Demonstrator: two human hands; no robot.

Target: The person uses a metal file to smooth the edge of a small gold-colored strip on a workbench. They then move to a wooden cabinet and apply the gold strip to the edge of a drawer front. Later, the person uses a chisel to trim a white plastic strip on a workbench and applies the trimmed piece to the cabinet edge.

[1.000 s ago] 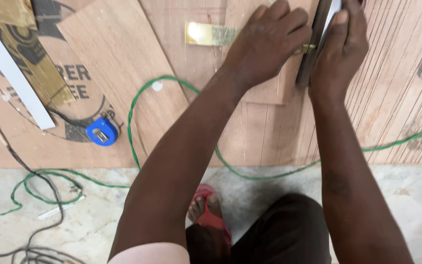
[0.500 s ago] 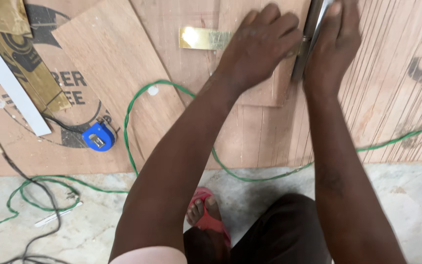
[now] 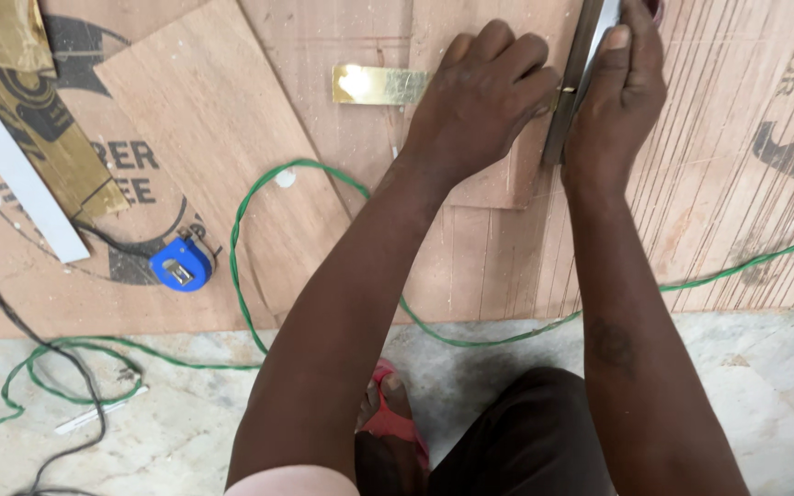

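Observation:
My left hand [image 3: 484, 101] presses, fingers curled, on a shiny brass-coloured strip [image 3: 374, 84] that lies across a small plywood piece [image 3: 498, 188]. The strip's right end is hidden under that hand. Just to the right, my right hand [image 3: 613, 101] wraps a dark straight bar [image 3: 564, 115] that runs up out of the top edge; a pale metal edge shows beside it. The two hands touch at the bar. All of this rests on a large plywood sheet [image 3: 323, 55] on the floor.
A green cable [image 3: 241, 239] loops over the plywood and floor. A blue tape measure [image 3: 179, 266] lies at left, beside a white strip [image 3: 11, 174] and gold laminate offcuts [image 3: 43, 147]. A black cord [image 3: 66, 367] runs along the marble floor. My foot in a red sandal [image 3: 392, 418] is below.
The view has drifted slightly, so everything sits a little lower and more to the left. Both hands keep their places on the strip and the bar.

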